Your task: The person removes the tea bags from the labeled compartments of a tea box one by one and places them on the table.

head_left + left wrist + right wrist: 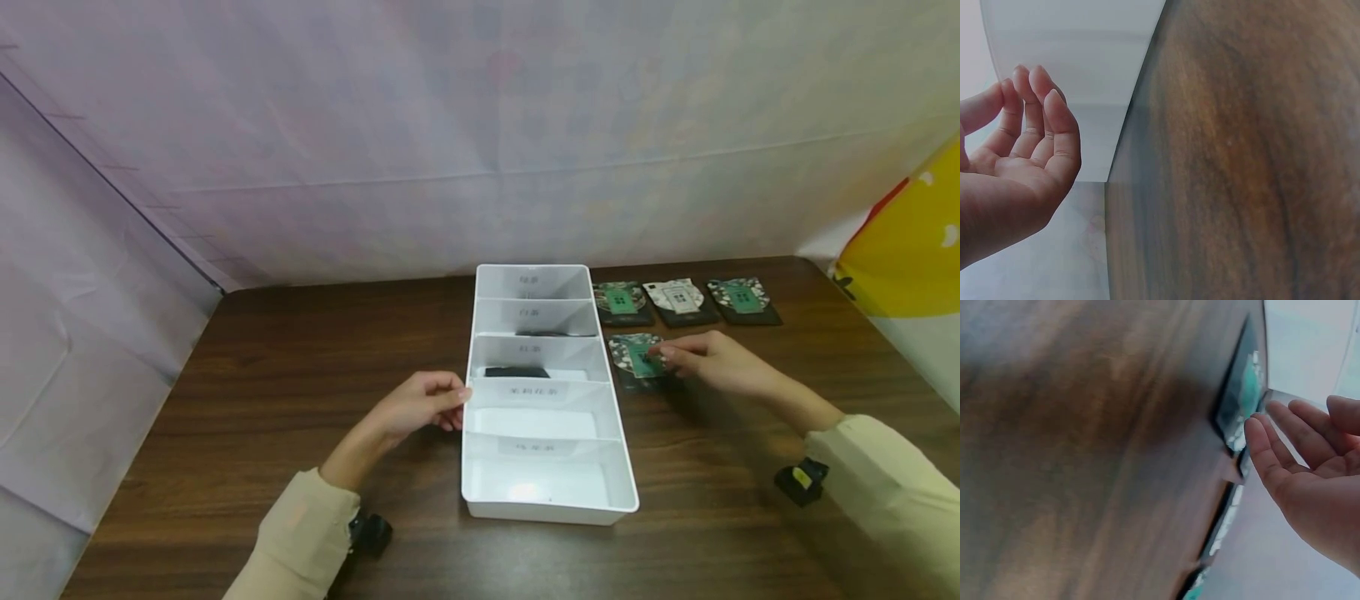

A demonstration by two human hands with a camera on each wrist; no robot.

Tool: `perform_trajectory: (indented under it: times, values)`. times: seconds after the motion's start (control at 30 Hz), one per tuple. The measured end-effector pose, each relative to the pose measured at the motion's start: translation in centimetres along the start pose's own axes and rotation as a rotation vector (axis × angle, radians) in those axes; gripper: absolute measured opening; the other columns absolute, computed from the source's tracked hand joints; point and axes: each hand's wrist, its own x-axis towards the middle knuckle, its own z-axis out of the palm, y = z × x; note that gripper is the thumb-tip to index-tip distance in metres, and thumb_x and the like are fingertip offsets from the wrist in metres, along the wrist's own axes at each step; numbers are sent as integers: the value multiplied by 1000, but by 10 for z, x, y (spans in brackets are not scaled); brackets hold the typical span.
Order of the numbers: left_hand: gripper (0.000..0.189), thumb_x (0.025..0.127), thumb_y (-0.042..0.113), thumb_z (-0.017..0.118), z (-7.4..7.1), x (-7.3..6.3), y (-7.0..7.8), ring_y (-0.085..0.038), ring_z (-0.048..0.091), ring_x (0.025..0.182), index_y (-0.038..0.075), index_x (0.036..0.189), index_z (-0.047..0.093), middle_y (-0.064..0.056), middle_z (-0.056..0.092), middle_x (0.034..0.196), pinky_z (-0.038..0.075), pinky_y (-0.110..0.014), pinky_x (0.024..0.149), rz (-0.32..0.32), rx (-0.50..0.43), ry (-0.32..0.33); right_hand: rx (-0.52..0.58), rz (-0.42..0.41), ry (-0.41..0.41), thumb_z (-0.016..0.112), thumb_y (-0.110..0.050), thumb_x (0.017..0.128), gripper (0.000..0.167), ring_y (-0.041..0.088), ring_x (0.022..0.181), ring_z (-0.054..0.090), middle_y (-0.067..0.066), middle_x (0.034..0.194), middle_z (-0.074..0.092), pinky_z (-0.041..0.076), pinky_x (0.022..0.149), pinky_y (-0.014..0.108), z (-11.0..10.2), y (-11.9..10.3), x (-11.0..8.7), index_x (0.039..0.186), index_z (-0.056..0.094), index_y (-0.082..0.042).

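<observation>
Pinching the left rim of a long white plastic five-compartment box (pixel 551 513), the left hand (pixel 416 406) bares its palm only to its wrist view. Rightward, a flat green-and-black patterned packet (pixel 632 353) lies near the box, the right hand (pixel 712 362) over it, fingers loosely straight, ungrasping. The brown wood-grain table (pixel 285 358) meets pale cloth (pixel 420 217) behind, stretching widest leftward.

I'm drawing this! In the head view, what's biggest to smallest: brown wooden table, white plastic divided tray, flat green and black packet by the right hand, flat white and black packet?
1. Brown wooden table
2. White tray
Then, too alike to rank: green packet, white packet
</observation>
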Motion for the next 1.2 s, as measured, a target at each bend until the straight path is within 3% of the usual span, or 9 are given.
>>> perform_trajectory:
  times: [0.23, 0.47, 0.63, 0.9, 1.2]
  values:
    - [26, 94, 7, 48, 0, 0, 0, -13, 54, 62, -19, 93, 45, -3, 56, 67, 45, -26, 60, 3, 2, -1, 35, -25, 37, 45, -31, 97, 42, 28, 90, 63, 23, 112, 59, 51, 72, 38, -14, -11, -1, 118, 58, 2]
    - [25, 94, 6, 48, 0, -1, 0, -14, 54, 62, -19, 93, 45, -4, 56, 67, 45, -25, 60, 1, -4, 2, 12, -79, 107, 48, -24, 96, 34, 10, 81, 63, 19, 102, 64, 50, 67, 26, -27, -26, 0, 112, 61, 3]
    - [25, 94, 6, 48, 0, 0, -1, -14, 54, 62, -19, 93, 45, -3, 56, 67, 45, -25, 60, -3, -3, 4, -22, -44, 94, 49, -28, 95, 36, 14, 82, 60, 17, 104, 63, 50, 66, 28, -35, -39, 1, 115, 59, 1]
    - [25, 94, 6, 48, 1, -1, 0, -14, 54, 62, -19, 92, 46, -4, 56, 67, 45, -26, 60, -2, 5, 8, 16, -89, 82, 50, -22, 95, 29, 11, 82, 61, 12, 101, 64, 50, 69, 25, -42, -63, 6, 113, 61, -2]
    - [26, 92, 10, 52, -1, 0, -1, -14, 55, 63, -15, 89, 49, -5, 56, 67, 46, -26, 61, 9, 2, -1, -43, -32, 103, 52, -31, 93, 33, 21, 78, 55, 6, 89, 64, 44, 68, 36, -44, -93, 11, 112, 63, -6]
